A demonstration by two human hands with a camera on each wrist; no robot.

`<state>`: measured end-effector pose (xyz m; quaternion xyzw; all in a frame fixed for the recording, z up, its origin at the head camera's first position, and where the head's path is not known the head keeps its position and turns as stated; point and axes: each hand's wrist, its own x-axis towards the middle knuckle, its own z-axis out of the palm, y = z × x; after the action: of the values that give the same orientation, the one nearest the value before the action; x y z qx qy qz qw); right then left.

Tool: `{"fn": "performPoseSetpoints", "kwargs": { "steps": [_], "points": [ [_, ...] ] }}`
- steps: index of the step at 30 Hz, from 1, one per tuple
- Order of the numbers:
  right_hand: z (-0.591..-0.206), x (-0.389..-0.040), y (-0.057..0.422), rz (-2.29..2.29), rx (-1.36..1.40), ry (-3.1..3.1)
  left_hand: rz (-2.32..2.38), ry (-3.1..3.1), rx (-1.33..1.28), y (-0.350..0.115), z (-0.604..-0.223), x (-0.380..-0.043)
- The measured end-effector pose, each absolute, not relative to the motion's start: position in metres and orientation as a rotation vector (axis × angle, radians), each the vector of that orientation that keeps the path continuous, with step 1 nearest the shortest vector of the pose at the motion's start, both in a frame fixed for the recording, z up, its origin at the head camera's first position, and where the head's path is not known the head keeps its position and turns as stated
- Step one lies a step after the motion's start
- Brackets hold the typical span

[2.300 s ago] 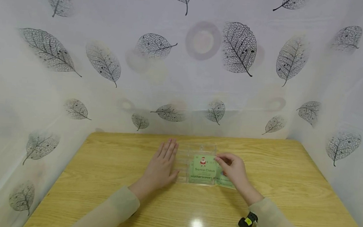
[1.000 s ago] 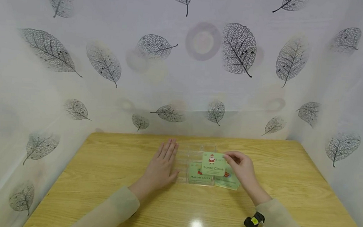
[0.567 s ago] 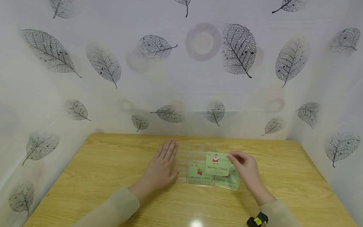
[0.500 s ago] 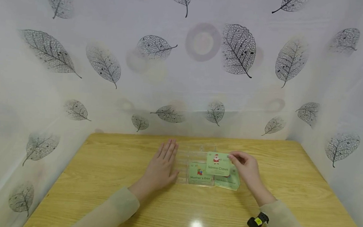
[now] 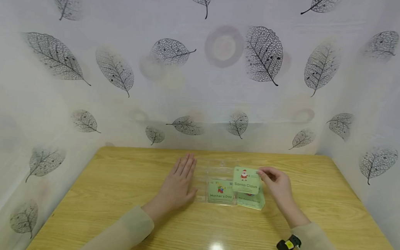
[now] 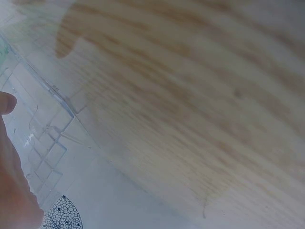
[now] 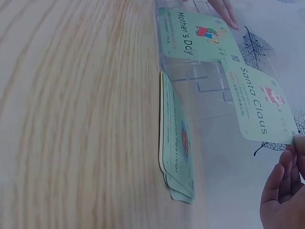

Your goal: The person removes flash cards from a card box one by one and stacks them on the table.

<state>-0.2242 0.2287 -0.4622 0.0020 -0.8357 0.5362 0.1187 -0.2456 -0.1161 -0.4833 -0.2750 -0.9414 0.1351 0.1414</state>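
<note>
In the head view my right hand (image 5: 279, 184) pinches the upper right corner of a green Santa Claus card (image 5: 246, 180). The card is held up over the right edge of a clear plastic box (image 5: 218, 169) and over a small pile of green cards (image 5: 252, 201). A Mother's Day card (image 5: 221, 192) lies in the box's front right part. My left hand (image 5: 176, 185) lies flat with straight fingers on or against the box's left side, covering part of it. In the right wrist view the Santa Claus card (image 7: 259, 102) hangs above the pile (image 7: 176, 143), its corner between thumb and fingers.
The wooden table (image 5: 119, 181) runs back to a pale curtain (image 5: 203, 82) printed with leaves, which also closes in both sides. A black wrist device (image 5: 287, 245) with a yellow patch sits at my right cuff.
My right hand has lifted the Santa Claus card from over the Mother's Day card and carried it rightward, toward the card pile. My left hand has stayed in place.
</note>
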Motion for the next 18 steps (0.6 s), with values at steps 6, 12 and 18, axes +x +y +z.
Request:
{"fn": "performPoseSetpoints", "kwargs": {
  "steps": [6,12,18],
  "points": [
    [-0.463,-0.225,0.234,1.579,-0.026,-2.434,0.397,-2.707,-0.793,-0.116,-0.484,-0.246],
    [-0.464,-0.224,0.238,1.561,-0.050,-2.436,0.390,-2.726,-0.798,-0.116,-0.481,-0.245],
    [-0.464,-0.220,0.243,1.538,-0.065,-2.450,0.417,-2.723,-0.792,-0.115,-0.482,-0.245]
  ]
}}
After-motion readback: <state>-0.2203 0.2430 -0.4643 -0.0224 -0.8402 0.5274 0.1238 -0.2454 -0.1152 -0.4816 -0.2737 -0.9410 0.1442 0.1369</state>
